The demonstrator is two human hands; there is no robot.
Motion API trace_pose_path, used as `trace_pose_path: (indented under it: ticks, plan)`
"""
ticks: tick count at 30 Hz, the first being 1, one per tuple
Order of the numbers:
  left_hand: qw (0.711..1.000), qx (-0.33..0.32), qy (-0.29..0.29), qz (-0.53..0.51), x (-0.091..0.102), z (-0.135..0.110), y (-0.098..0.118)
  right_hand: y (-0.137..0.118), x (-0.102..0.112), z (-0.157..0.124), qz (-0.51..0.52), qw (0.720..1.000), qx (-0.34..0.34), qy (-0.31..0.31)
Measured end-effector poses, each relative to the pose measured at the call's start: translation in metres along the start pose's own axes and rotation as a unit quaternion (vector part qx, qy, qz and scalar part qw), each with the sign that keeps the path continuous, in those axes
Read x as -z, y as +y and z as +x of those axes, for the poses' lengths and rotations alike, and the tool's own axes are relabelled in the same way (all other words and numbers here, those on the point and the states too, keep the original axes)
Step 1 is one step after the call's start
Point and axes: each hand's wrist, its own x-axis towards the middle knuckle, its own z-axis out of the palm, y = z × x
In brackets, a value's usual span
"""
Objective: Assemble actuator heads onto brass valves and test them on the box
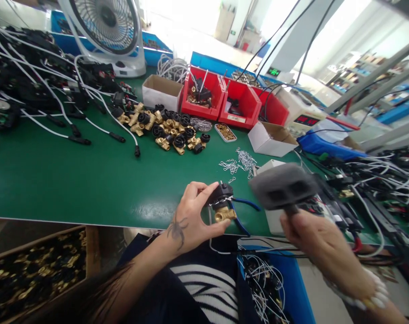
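Observation:
My left hand (194,218) is closed around a brass valve (224,215) with a black housing (222,192) on top, holding it at the bench's front edge. My fingers are on the housing and my thumb is at the brass body. Beside and partly behind the valve lie blue-handled pliers (237,219); the valve hides their jaws. My right hand (309,231) grips the handle of a grey mallet (283,185), raised to the right of the valve and blurred. Its blocky head has two dark square recesses. Loose wire spring clips (245,159) are scattered behind the valve.
Brass valve fittings (172,128) are heaped at the back of the green bench (72,180). Red bins (203,94), a white box (273,138) and a fan (108,31) stand behind. Cabled units crowd both sides. A blue crate (294,279) sits below.

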Motion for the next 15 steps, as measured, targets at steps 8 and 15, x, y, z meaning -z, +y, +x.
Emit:
trace_pose_path:
  ticks: [8, 15]
  plan:
    - [1.000, 0.003, 0.003, -0.021, -0.0017, -0.0007, -0.0021, -0.0004, -0.0046, 0.0017, -0.081, 0.995, 0.015, -0.051]
    - [1.000, 0.007, 0.000, -0.018, -0.0012, -0.0012, -0.0032, -0.0009, -0.0052, 0.0043, -0.073, 0.996, 0.053, 0.013]
